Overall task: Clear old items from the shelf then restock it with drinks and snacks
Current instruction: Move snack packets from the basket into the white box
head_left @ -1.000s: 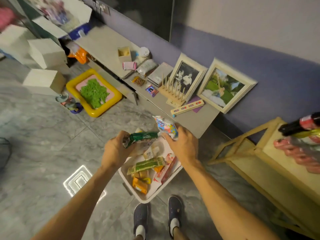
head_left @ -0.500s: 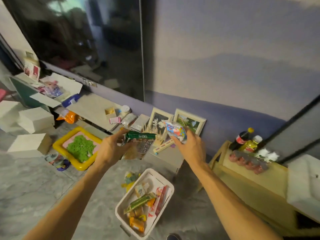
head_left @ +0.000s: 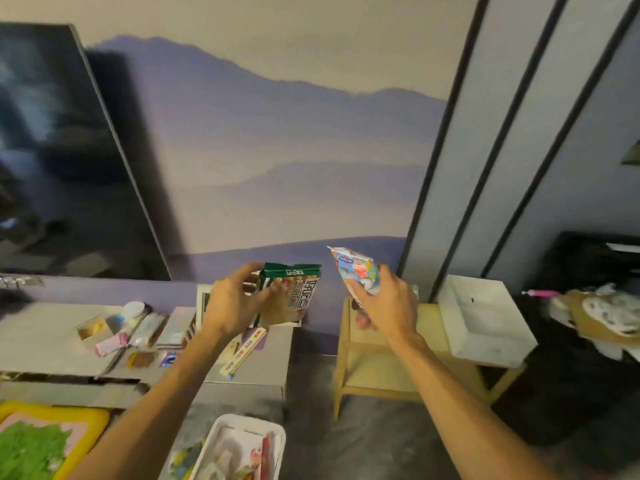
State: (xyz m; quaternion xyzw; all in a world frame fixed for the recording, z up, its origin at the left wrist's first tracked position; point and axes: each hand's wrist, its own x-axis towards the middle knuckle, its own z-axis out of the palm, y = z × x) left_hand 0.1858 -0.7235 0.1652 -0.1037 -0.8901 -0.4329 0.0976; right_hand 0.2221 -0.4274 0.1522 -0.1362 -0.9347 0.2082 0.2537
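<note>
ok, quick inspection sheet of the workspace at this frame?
Surface: wooden shelf, white box at its right end.
Job's things: green snack pack, blue-white pouch, snack basket on the floor.
Clutter: pink packet and small box on grey cabinet; yellow tray on the floor.
Hands: left hand grips the green pack, right hand the pouch.
Cables: nothing seen.
Surroundings: mural wall, dark screen.

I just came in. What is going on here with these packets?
A person's left hand grips a green-topped packet and the right hand grips a small white and blue packet, both held up in the air. A white basket holding more packets sits on the floor below. The wooden shelf stands beyond the right hand.
</note>
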